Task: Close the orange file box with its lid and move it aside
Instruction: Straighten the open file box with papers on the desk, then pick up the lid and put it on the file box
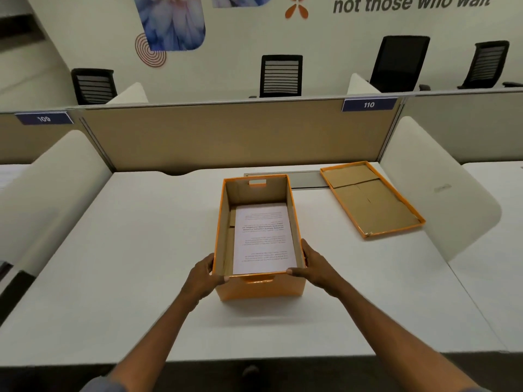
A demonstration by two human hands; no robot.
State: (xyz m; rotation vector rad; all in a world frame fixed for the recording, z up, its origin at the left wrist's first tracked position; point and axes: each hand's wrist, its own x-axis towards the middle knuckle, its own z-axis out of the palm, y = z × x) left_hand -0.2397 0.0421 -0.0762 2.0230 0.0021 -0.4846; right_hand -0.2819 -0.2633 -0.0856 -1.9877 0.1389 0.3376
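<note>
On white desk (141,250), both hands gripping open orange file box (259,288), fingers hidden, lid (370,199) apart, papers' (263,239) text seemingly illegible

Both arms stretched out forward, bare forearms angling in toward each other; left hand (204,274) pressed flat on the near left corner of the box (259,288), thumb along the rim; right hand (310,267) mirrors it on the right, thumb hooked over the edge.
</note>
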